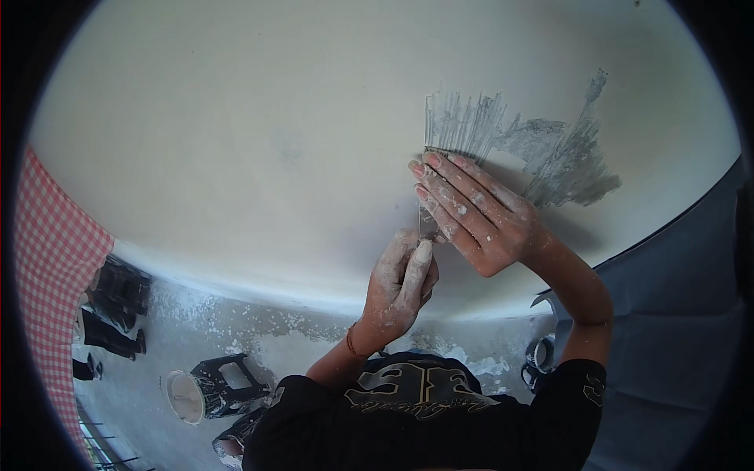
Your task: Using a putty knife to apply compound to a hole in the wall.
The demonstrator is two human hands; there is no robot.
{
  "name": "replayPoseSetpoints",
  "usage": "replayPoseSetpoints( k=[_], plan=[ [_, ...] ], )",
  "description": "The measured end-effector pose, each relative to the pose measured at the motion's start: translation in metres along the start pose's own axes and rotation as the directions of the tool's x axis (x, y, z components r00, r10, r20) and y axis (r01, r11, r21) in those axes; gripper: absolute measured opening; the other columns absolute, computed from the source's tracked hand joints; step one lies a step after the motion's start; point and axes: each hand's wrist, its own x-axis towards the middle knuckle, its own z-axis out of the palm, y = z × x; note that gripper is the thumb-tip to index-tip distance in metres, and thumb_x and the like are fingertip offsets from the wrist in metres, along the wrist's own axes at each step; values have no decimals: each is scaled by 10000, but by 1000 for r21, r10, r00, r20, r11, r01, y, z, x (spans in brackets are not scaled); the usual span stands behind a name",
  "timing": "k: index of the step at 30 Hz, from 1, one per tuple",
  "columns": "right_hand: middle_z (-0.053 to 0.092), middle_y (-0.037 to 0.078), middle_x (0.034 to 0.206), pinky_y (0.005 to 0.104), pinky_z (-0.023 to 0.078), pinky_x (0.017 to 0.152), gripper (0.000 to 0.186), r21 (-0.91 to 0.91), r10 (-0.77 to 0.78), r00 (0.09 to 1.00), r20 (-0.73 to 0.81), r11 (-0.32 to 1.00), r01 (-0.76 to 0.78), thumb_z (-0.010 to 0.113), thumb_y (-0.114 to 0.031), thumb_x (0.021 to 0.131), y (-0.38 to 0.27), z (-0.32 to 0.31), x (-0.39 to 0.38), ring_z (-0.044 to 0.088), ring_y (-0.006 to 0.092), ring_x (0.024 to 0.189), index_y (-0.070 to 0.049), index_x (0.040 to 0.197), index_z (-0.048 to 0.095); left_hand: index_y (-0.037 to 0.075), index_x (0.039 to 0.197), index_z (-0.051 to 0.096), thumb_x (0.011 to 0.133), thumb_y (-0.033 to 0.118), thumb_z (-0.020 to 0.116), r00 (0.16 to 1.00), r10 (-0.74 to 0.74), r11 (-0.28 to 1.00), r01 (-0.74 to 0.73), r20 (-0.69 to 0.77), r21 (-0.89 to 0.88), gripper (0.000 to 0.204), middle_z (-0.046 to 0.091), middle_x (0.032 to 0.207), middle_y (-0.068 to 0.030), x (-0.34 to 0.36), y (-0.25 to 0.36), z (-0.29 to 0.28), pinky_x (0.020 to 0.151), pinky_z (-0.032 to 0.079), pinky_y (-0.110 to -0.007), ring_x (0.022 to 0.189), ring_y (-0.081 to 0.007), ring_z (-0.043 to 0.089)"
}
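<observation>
In front of me is a pale, off-white wall [259, 141] with a rough patch of grey putty [542, 149] streaked across it. My left hand [399, 279], coated in white dust, is closed around the handle of a putty knife [428, 225]. Its blade reaches up to the lower left edge of the streaks and is mostly covered by my right hand [487, 216]. That hand lies over the blade with its fingers stretched out, close together and spotted with putty. The handle is hidden inside my left fist.
Below the wall is a grey floor [306, 349] splattered white. A bucket [187, 396] stands near a dark stool [232, 377] at lower left; another container [542, 353] is at right. A red-and-white checked cloth [59, 259] hangs left, a grey-blue sheet [667, 337] right.
</observation>
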Motion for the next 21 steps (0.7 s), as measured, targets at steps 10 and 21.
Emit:
replayPoseSetpoints(
  k=[10,21],
  plan=[
    [709,228,1241,474,521,1101,291,-4,-17,1000,14,1000,17,642,-93,882,5,3,2,646,348,1251,59,1114,731,2,1212,561,1112,183,453,996,86,995,-86,8,55,233,467,643,43,9,-5,-5,490,298,-220,532,-30,369],
    [716,192,1248,455,522,1102,252,-87,16,992,-127,996,-28,644,-109,911,19,0,24,653,307,1249,39,1091,741,1,1155,509,1119,197,413,973,228,967,-229,19,114,221,465,596,10,26,20,0,419,232,-214,456,-22,310]
  ],
)
